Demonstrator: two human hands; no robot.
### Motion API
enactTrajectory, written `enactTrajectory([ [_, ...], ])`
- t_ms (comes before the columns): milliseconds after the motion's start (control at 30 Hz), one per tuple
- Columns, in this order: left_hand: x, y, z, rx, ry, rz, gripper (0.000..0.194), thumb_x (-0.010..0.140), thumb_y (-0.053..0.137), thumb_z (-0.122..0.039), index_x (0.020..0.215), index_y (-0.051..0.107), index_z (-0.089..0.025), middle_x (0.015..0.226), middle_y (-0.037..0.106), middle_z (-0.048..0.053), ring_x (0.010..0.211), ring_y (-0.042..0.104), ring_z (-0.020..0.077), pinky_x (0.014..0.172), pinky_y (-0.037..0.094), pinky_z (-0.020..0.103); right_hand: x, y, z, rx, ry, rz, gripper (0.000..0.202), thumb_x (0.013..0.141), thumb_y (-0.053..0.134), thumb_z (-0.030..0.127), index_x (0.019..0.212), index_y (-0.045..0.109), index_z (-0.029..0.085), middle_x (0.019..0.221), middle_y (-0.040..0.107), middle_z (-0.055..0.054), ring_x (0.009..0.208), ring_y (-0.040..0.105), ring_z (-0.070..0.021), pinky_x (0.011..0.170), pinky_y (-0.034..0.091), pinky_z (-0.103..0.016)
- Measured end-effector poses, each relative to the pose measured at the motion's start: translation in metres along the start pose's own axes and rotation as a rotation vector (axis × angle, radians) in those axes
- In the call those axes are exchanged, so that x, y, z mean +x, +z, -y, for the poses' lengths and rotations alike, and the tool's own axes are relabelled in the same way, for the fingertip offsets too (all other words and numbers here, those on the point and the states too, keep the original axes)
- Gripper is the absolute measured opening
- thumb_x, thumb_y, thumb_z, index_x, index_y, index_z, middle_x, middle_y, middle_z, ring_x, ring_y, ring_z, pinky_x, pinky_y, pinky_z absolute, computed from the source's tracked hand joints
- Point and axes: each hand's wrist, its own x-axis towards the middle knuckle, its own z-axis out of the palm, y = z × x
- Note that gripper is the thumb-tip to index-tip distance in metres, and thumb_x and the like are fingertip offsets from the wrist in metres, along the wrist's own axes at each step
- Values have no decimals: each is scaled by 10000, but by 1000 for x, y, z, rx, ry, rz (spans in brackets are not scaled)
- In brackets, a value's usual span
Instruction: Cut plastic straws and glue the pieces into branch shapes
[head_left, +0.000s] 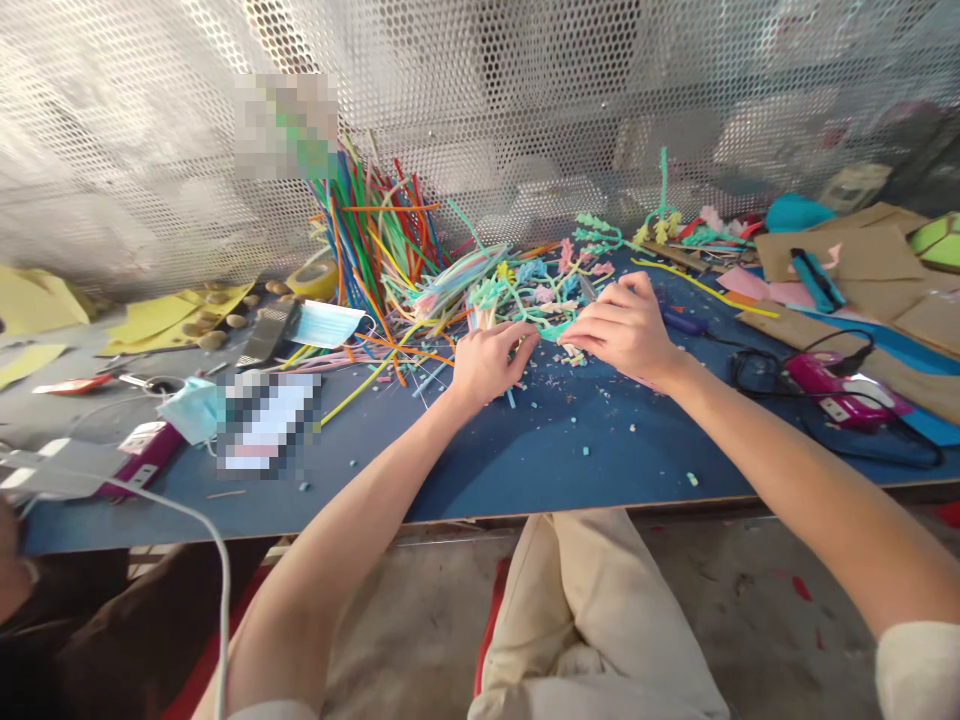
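Observation:
Above the blue table, my left hand (491, 362) is closed at the left end of a small green piece (555, 331). My right hand (626, 325) pinches the same piece from the right, its fingertips close to those of my left hand. Just behind the hands lies a pile of pastel fuzzy stems and small branched pieces (491, 290). A yellow branched bit (505, 271) and a pink one (565, 255) stand out in it. Small green and pale scraps (586, 451) are scattered on the tabletop in front.
A bundle of coloured stems (375, 240) leans by the perforated metal screen (525, 110). At left are masks (328, 324), a power strip (146, 455) and a seated person's legs (142, 620). Cardboard (855, 240), a cabled purple power strip (847, 390) and a blue cutter (816, 280) lie right.

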Motion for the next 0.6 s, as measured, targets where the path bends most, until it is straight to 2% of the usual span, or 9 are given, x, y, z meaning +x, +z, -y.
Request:
enactTrajectory([
  [167, 0, 0, 0, 1, 7, -1, 351, 1120, 489, -472, 1142, 792, -297, 1051, 837, 14, 795, 747, 168, 674, 438, 276, 0, 1, 0, 8, -23, -3, 269, 1044, 666, 542, 973, 841, 351, 919, 813, 48, 880, 545, -193, 934, 316, -438],
  [467, 0, -1, -2, -10, 20, -1, 352, 1119, 490, -458, 1148, 799, -291, 1033, 837, 22, 793, 748, 167, 666, 434, 272, -2, 5, 5, 0, 65, -48, 307, 1035, 665, 570, 931, 806, 318, 878, 802, 37, 863, 574, -199, 949, 337, -434],
  [600, 0, -1, -2, -10, 18, -8, 357, 1121, 484, -466, 1150, 795, -292, 1036, 837, 16, 773, 738, 160, 662, 429, 277, 0, 4, 4, 39, 74, -32, 290, 1045, 669, 529, 926, 793, 295, 906, 806, 28, 868, 602, -197, 945, 365, -427],
])
